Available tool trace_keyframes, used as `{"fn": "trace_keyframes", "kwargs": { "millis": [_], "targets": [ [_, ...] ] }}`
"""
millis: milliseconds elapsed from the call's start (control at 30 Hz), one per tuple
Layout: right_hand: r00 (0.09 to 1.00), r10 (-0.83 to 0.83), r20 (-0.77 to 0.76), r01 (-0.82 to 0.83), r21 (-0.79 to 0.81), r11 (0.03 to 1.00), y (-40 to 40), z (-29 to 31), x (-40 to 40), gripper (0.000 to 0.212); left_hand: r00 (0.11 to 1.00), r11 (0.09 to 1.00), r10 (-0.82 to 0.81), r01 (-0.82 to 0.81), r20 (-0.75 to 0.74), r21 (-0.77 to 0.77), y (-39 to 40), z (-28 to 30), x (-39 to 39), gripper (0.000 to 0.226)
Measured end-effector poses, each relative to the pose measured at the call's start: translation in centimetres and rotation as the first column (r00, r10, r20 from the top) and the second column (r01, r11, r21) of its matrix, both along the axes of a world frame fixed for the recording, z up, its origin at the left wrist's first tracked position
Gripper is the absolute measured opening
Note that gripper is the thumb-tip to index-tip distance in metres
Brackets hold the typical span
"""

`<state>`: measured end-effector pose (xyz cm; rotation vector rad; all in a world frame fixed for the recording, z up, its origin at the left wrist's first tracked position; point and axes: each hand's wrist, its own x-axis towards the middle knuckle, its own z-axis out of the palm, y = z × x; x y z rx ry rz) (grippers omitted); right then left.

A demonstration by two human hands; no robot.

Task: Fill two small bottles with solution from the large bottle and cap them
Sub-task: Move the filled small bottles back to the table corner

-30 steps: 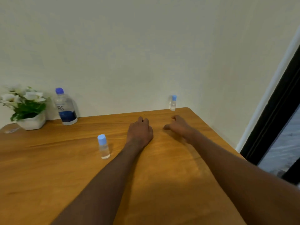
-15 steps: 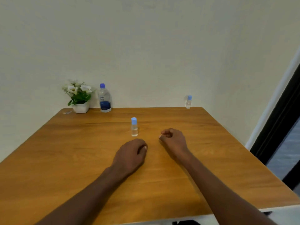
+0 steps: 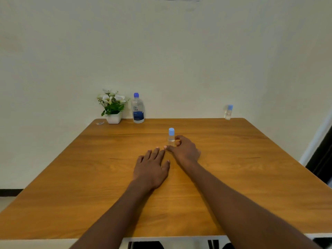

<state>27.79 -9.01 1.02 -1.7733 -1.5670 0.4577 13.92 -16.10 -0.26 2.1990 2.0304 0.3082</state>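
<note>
At mid-table, right hand (image 3: 186,151) fingers curled around the small bottle (image 3: 171,137); left hand (image 3: 152,166) flat, fingers slightly spread.

Right hand (image 3: 186,151) grips small bottle (image 3: 171,138); left hand (image 3: 152,168) flat.

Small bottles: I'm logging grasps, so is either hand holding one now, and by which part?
The right hand pinches the nearer small bottle around its lower body, cap free. The left hand holds nothing.

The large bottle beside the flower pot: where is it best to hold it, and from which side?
Probably grip the large bottle around its labelled middle, coming from the front-right. It stands upright at the table's far edge, the wall behind it and the flower pot close on its left.
</note>
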Motion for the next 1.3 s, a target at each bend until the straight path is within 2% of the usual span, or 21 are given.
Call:
{"fn": "trace_keyframes", "kwargs": {
  "millis": [167, 300, 433, 567, 700, 800, 933, 1300],
  "targets": [
    [0.993, -0.092, -0.069, 0.094, 0.027, 0.995, 1.7, -0.4, 0.3, 0.031, 1.000, 1.000, -0.008, 0.008, 0.002, -0.014, 0.4, -0.1, 0.0, 0.066],
    [0.984, -0.118, -0.133, 0.128, 0.068, 0.989, 2.5, -0.5, 4.5, 0.035, 0.999, 0.999, -0.026, 0.028, -0.045, 0.041, 0.9, 0.2, 0.6, 0.064],
    [0.946, -0.261, -0.192, 0.275, 0.046, 0.960, 4.2, -0.2, 11.1, 0.031, 0.995, 0.994, -0.076, 0.080, -0.059, 0.078, 4.2, 0.5, 2.8, 0.048],
    [0.906, -0.378, -0.190, 0.387, 0.015, 0.922, 6.4, 0.6, 17.6, 0.024, 0.973, 0.969, -0.229, 0.226, 0.020, 0.103, 8.9, 0.7, 7.0, 0.041],
    [0.894, -0.407, -0.188, 0.409, -0.026, 0.912, 9.7, 1.0, 21.4, 0.023, 0.919, 0.919, -0.389, 0.381, 0.069, 0.101, 13.7, 1.4, 12.3, 0.044],
    [0.903, -0.402, -0.148, 0.406, -0.004, 0.914, 12.5, 0.6, 22.5, 0.023, 0.930, 0.932, -0.360, 0.355, 0.076, 0.076, 17.7, 1.7, 15.7, 0.051],
    [0.899, -0.428, -0.097, 0.430, -0.004, 0.903, 16.7, 0.5, 23.3, 0.035, 0.955, 0.954, -0.293, 0.290, 0.036, 0.074, 21.5, 1.0, 17.9, 0.063],
    [0.869, -0.495, 0.007, 0.495, -0.030, 0.868, 23.0, 0.3, 24.1, 0.042, 0.967, 0.966, -0.252, 0.249, 0.037, 0.070, 23.2, 0.6, 18.4, 0.065]
  ]
}}
